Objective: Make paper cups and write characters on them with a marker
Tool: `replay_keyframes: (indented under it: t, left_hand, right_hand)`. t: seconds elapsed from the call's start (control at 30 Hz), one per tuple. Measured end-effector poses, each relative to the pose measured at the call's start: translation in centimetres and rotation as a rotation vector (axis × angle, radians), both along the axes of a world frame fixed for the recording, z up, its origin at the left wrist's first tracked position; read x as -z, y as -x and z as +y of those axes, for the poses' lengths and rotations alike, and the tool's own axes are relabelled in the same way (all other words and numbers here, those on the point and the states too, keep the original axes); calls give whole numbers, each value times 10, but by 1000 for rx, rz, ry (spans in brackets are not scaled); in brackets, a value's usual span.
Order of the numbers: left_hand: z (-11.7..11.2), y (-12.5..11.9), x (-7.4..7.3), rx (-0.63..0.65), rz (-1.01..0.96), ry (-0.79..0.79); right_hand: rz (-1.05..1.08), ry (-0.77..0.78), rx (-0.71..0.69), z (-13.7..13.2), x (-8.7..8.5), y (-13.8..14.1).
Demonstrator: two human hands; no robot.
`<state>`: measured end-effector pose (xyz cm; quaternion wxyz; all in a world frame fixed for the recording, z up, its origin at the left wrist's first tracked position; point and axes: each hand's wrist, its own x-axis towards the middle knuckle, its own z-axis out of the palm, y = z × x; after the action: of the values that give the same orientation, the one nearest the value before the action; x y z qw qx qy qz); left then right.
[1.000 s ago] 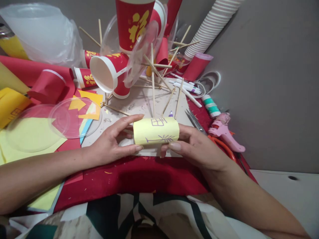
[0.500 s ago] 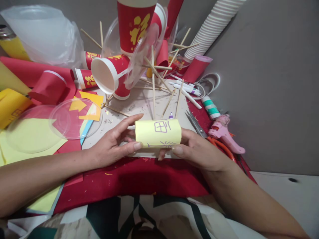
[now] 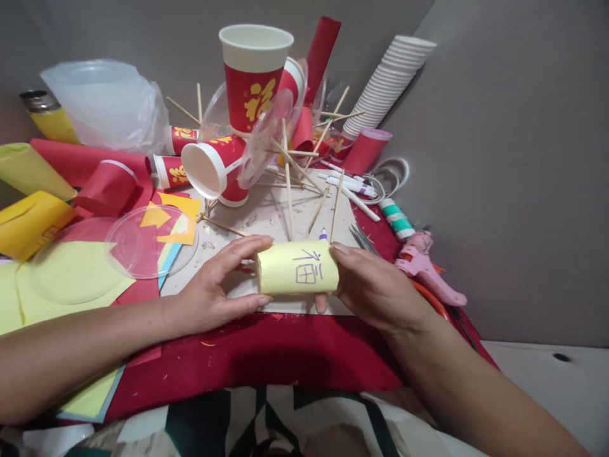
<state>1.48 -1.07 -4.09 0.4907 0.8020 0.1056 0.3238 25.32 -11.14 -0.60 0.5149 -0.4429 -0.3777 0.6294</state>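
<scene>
A pale yellow paper roll point(image 3: 297, 267) with purple pen marks lies sideways between both hands, just above the table's front. My left hand point(image 3: 216, 285) pinches its left end between thumb and fingers. My right hand point(image 3: 375, 289) grips its right end, fingers curled round it. Behind it stands a structure of red paper cups point(image 3: 228, 162), clear plastic lids and wooden sticks point(image 3: 288, 181) on a grey board.
Pink glue gun point(image 3: 425, 266), scissors point(image 3: 364, 238) and a green-striped tape roll point(image 3: 397, 217) lie to the right. White pens point(image 3: 349, 184) and a stack of white cups point(image 3: 385, 86) sit behind. Clear lids point(image 3: 147, 241), yellow and red paper fill the left.
Both hands have turned the yellow roll toward me: the purple window mark moved from its top edge to the front face, and another mark appeared above it. The view tilted upward.
</scene>
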Motion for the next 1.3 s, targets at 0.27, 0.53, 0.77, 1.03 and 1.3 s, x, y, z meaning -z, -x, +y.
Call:
replay_keyframes:
  t: [0.27, 0.53, 0.77, 1.03, 1.3]
  left_hand:
    - [-1, -1, -4, 64, 40, 347]
    - [0, -4, -4, 129, 29, 446]
    - [-2, -4, -1, 119, 48, 352]
    - [-2, -5, -4, 157, 12, 529]
    - [-2, -7, -5, 133, 38, 544]
  right_hand:
    - [-40, 33, -16, -2, -1, 1]
    - [-61, 31, -42, -7, -4, -1]
    - [-22, -1, -39, -6, -7, 3]
    - [-61, -25, 8, -6, -7, 3]
    - [-58, -14, 35, -5, -5, 3]
